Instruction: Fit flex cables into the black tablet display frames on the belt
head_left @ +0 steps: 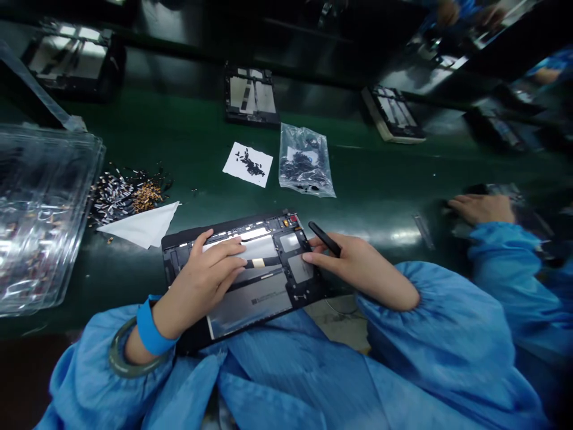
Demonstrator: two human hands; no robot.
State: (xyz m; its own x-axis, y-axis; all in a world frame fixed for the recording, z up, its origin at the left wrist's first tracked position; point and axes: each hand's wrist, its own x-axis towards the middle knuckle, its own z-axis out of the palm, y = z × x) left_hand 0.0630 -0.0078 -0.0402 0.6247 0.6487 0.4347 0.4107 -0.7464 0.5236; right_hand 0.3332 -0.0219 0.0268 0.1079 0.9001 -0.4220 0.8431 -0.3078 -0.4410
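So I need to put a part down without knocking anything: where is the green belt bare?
Bare belt lies between the clear plastic bag of black parts and the co-worker's hand, and between the white paper square and the open black tablet chassis. It is crowded left, around the stacked clear trays and heap of small connectors.

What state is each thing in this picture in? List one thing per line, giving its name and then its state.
Left hand: flat, pressing on the tablet.
Right hand: closed around the black tool, fingertips on the tablet.
Black tool: held, tip raised.
Tablet: back cover off, insides exposed.
Plastic bag: lying flat, holding dark parts.
Paper sheet: flat, small dark parts on it.
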